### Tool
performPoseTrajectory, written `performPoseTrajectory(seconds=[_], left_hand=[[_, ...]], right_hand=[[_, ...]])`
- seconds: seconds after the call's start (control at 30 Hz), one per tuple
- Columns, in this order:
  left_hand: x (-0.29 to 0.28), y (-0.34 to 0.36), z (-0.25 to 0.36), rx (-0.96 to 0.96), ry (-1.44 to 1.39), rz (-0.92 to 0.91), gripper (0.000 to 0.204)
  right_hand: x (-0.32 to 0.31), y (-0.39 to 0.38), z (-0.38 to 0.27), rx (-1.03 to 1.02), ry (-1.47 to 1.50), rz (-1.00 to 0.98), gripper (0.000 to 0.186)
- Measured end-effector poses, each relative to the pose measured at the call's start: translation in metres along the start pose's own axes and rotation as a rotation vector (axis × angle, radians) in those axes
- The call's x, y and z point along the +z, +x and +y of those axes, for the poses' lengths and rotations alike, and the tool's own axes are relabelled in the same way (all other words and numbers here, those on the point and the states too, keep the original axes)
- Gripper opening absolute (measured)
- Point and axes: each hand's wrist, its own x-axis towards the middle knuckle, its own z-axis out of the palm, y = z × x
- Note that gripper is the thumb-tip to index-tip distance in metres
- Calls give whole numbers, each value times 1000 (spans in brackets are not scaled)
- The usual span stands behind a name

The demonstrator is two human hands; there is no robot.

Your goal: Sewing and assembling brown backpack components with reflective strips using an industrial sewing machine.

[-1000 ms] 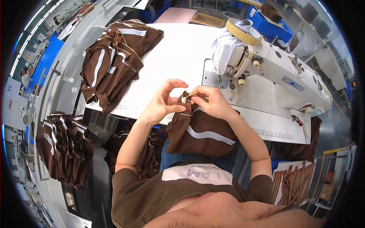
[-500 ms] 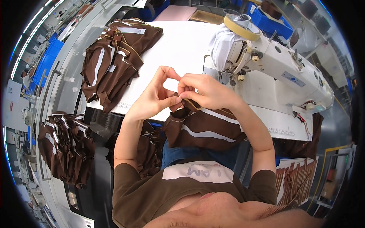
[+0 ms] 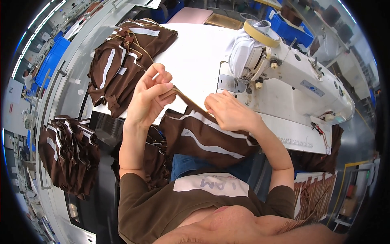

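Two hands share one thin tan cord (image 3: 191,99) here, and you hold it taut between them: your left hand (image 3: 150,97) has its grip pressed together on the cord's raised end, thumb against curled fingers, while your right hand (image 3: 227,112) pinches the lower end where it meets the top edge of the brown garment (image 3: 207,138). That garment, striped in white, hangs from under your right grip down over your lap, just at the near edge of the white desk (image 3: 195,57). To do this well, I would judge that you should keep the cord straight and evenly tensioned, with no slack between the two pinches, and let the right fingertips stay right at the fabric edge so the cloth does not bunch. Beyond your right grip stands the white sewing machine (image 3: 284,77), close enough to matter; keep the loose fabric off its needle area. Beyond your left grip lies a pile of brown pieces (image 3: 122,57), well apart from the cord.
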Motion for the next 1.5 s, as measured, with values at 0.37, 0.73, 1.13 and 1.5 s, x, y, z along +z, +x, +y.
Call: performPoseTrajectory(seconds=[0.37,0.73,1.13,1.5], left_hand=[[35,16,12,23,173,-65,12],[1,-2,-13,-4,751,88,71],[15,-14,-22,69,588,107,37],[4,-36,-43,444,1013,293,51]], right_hand=[[7,33,-55,403,233,466,27],[-6,37,-15,476,945,267,11],[-26,23,-28,426,964,206,16],[-14,31,-38,460,817,351,6]])
